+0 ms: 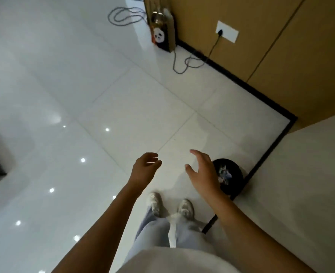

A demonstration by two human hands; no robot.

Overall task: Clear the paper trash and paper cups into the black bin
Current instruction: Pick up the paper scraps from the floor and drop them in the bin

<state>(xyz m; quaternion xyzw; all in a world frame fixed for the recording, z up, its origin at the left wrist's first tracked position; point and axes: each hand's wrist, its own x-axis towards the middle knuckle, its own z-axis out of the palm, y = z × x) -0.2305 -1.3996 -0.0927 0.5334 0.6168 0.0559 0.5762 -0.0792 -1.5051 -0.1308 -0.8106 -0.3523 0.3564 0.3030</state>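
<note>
1. Both forearms fill the near view; left hand (pixel 146 166) hangs loosely curled, right hand (pixel 201 172) has fingers spread. Neither holds anything.
2. Right hand sits in front of the bin (pixel 229 177), which is on the floor against the wall corner, just right of the shoes (pixel 170 205). Crumpled paper (pixel 224 173) visible inside.
3. Step, my read: between loads. No cups or loose paper in view, so the next move means turning away to find more.
4. Edges: black skirting (pixel 241 81) and wall close on the right, bin tucked into that corner.
5. Open tiled floor (pixel 123 107) ahead and left. Cable (pixel 184 64) and a panda bag (pixel 160 34) lie far ahead by the wall, well clear.
</note>
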